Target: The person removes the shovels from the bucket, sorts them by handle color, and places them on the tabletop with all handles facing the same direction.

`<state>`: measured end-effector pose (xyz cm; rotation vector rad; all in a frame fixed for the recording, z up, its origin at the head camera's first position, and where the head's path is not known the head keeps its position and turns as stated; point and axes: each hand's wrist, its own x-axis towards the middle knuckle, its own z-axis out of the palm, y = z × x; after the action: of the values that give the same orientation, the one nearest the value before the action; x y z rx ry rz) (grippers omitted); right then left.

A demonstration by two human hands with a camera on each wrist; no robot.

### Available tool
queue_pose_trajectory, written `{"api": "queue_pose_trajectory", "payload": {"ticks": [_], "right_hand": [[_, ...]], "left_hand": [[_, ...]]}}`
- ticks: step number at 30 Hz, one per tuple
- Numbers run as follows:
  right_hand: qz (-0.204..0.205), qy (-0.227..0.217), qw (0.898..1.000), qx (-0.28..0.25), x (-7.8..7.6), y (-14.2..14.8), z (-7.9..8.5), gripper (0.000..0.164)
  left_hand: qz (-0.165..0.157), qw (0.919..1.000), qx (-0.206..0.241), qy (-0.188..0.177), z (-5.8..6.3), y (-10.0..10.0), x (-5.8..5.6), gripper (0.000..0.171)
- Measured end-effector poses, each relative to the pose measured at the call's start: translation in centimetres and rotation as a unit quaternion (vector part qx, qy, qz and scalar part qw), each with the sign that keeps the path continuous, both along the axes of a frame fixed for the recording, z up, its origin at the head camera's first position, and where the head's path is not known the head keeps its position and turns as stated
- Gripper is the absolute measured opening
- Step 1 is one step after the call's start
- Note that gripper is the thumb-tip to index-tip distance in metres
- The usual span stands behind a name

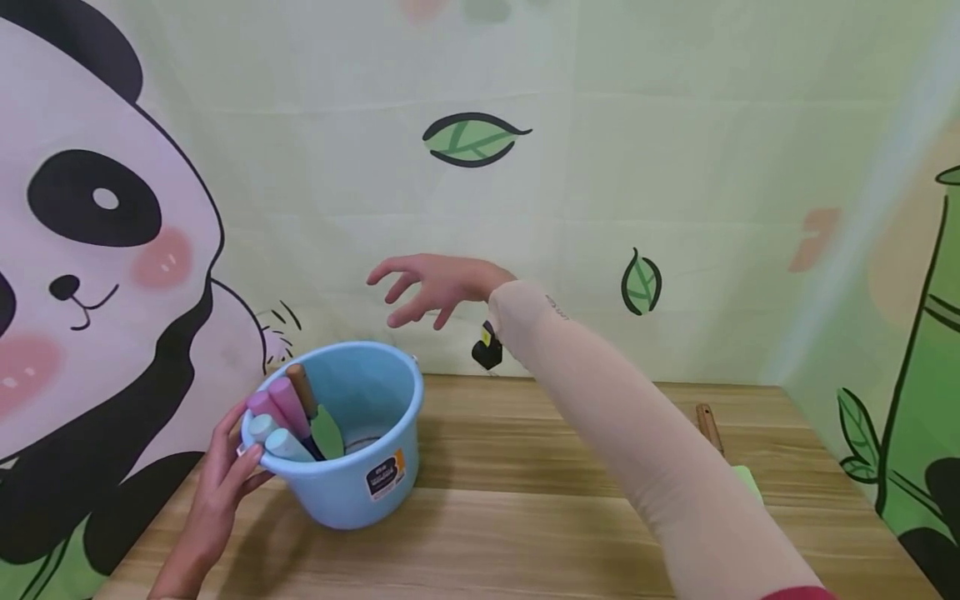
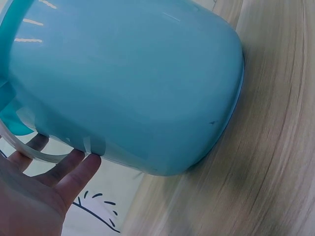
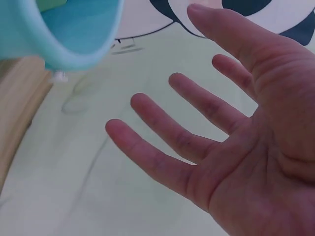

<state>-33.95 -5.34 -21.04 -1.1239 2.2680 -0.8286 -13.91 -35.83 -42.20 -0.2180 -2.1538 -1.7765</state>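
Observation:
A light blue bucket [image 1: 345, 500] stands upright on the wooden table, with a label on its outer wall. My left hand [image 1: 221, 479] holds its left side at the rim. In the left wrist view, fingertips [image 2: 81, 172] press the outer wall by the pale carrying handle [image 2: 49, 157]. Inside lean pink handles [image 1: 288, 400], light blue handles [image 1: 288, 446], a brown handle [image 1: 302, 387] and a green leaf-shaped piece [image 1: 327, 432]; their lower ends are hidden. Above and right of the bucket, my right hand [image 1: 438, 285] hangs in the air with spread fingers, holding nothing.
On the right of the table [image 1: 525, 533] lie a wooden handle [image 1: 707, 427] and a light green piece [image 1: 747, 483], partly hidden by my right sleeve [image 1: 622, 417]. A printed cloth with a panda [image 1: 112, 333] and leaves hangs behind the table.

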Motion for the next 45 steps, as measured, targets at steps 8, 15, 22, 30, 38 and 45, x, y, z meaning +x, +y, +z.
{"api": "queue_pose_trajectory", "payload": {"ticks": [8, 15, 22, 30, 38, 45], "right_hand": [[0.004, 0.007, 0.997, -0.079, -0.1, -3.7, -2.1, 0.082], [-0.005, 0.005, 0.993, -0.122, -0.1, -6.1, -3.7, 0.081], [-0.019, -0.009, 0.99, -0.138, 0.5, -7.6, -4.6, 0.084], [-0.037, -0.033, 0.989, -0.136, 0.8, -8.9, -5.8, 0.088], [-0.038, -0.022, 0.99, -0.134, 1.8, -10.3, -6.1, 0.085], [-0.03, -0.02, 0.993, -0.114, 2.2, -11.2, -6.6, 0.075]], "left_hand": [[0.0, 1.0, 0.009, 0.002, 0.2, -0.1, 0.0, 0.058], [0.001, 0.9999, 0.014, -0.002, 0.0, -0.2, 0.1, 0.059], [0.001, 0.9997, 0.023, 0.003, -0.3, -0.2, 0.0, 0.058], [-0.003, 0.9998, 0.019, 0.005, -0.6, -0.1, -0.3, 0.058], [-0.002, 0.9998, 0.019, 0.004, -0.5, -0.2, -0.3, 0.059], [-0.004, 0.9999, 0.015, 0.006, -0.4, -0.1, -0.2, 0.058]]}}
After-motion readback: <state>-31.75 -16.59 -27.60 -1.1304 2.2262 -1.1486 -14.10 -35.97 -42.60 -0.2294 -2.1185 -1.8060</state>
